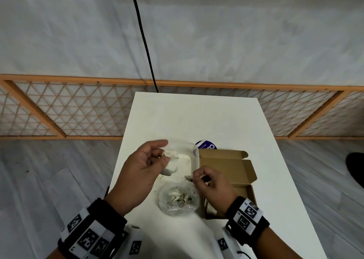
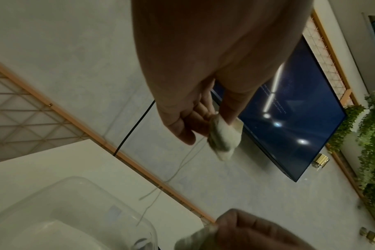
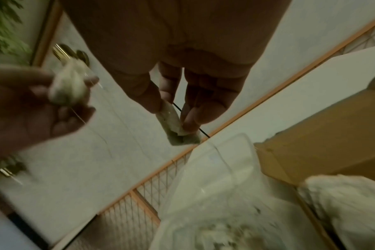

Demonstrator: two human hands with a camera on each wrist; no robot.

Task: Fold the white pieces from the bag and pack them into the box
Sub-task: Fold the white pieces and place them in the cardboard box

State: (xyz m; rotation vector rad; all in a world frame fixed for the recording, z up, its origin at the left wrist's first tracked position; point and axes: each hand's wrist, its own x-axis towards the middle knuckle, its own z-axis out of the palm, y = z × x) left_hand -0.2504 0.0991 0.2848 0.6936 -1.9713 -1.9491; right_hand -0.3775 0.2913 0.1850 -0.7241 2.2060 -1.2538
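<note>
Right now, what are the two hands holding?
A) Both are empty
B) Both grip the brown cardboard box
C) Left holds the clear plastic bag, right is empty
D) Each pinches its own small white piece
D: the left hand pinches one small white piece, and the right hand pinches another small white piece.

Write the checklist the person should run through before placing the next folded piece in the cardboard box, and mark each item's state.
1. Left hand pinches a white piece: ok.
2. Right hand pinches a second piece: ok.
3. Cardboard box open, flaps out of the way: ok.
4. Both pieces fully folded: cannot tell, blurred.
5. Room left in the box: cannot tell, right hand covers it.
6. Bag holds more pieces within reach: ok.
</note>
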